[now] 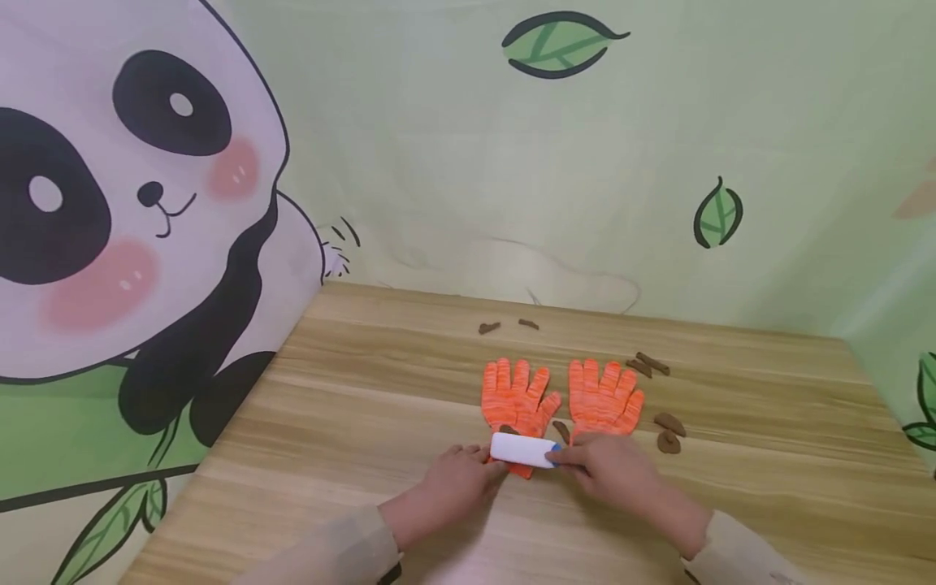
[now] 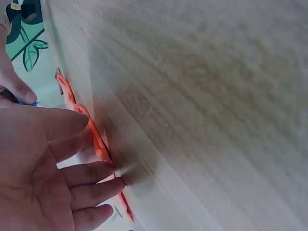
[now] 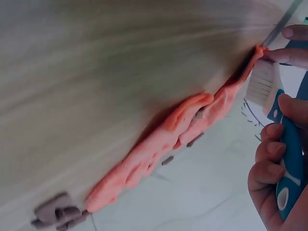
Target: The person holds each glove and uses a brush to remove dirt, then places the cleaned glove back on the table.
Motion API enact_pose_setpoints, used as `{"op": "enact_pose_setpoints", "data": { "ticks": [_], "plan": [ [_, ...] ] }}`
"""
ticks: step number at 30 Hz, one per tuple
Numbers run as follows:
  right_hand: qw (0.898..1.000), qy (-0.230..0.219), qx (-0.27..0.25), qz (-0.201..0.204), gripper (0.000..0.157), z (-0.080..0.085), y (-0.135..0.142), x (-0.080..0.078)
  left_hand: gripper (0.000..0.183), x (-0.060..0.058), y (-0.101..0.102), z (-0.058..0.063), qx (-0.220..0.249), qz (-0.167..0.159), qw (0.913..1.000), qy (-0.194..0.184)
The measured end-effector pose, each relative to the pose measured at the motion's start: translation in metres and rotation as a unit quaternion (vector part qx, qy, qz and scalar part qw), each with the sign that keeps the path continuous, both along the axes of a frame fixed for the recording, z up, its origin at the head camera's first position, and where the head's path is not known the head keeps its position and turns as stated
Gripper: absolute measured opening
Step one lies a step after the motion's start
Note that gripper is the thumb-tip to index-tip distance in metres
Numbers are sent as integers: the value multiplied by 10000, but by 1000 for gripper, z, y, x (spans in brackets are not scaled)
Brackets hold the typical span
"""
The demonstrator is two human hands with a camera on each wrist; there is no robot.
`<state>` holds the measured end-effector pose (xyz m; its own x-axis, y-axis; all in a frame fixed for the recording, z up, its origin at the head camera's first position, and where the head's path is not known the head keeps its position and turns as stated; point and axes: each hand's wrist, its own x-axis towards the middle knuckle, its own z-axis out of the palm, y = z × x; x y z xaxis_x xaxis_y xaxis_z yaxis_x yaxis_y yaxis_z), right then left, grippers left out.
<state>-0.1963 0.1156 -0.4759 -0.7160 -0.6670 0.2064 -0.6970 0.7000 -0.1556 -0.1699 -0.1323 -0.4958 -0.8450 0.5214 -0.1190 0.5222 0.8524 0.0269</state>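
In the head view two orange knit gloves lie flat side by side, a left glove (image 1: 515,394) and a right glove (image 1: 601,398). My right hand (image 1: 621,471) grips a scrub brush by its blue handle (image 3: 291,159). The brush's white head (image 1: 521,449) is over the left glove's cuff, bristles facing down. At that cuff's left side is my left hand (image 1: 457,479), its fingertips touching the edge. The left wrist view shows that hand's fingers loosely extended (image 2: 94,192). A brown piece (image 1: 506,429) sits on the left glove, partly hidden by the brush.
Several brown pieces lie about the wooden table (image 1: 351,439): a strip (image 1: 561,431) between the gloves, strips (image 1: 651,363) beyond the right glove, lumps (image 1: 669,441) to its right, and two small bits (image 1: 489,327) farther back. A printed cloth wall (image 1: 439,162) stands behind.
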Motion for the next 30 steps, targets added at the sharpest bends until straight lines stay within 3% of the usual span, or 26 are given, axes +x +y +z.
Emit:
{"op": "enact_pose_setpoints", "data": {
  "ticks": [4, 7, 14, 20, 23, 26, 30],
  "plan": [
    [9994, 227, 147, -199, 20, 3, 7, -1, 35, 0, 3, 2, -149, 90, 9997, -198],
    [9987, 294, 114, -389, 21, 5, 9, 0, 35, 1, 3, 3, -189, 65, 9997, -144],
    [9990, 89, -23, 445, 20, -1, 2, -7, 39, 5, -1, -1, -156, -24, 9999, -69],
    [9989, 389, 123, -246, 21, 4, 10, -9, 38, 4, 0, -1, -241, 68, 9996, -163],
    [9988, 461, -55, 138, 20, 3, 9, -8, 37, 4, 1, 0, -320, 76, 9994, -142],
    [9990, 158, -109, 395, 20, -1, 7, -8, 38, 4, 2, 2, -349, 101, 9991, -234],
    [9998, 73, 6, -173, 21, 3, 9, -10, 38, 4, 2, 3, -293, 110, 9991, -273]
  ]
}}
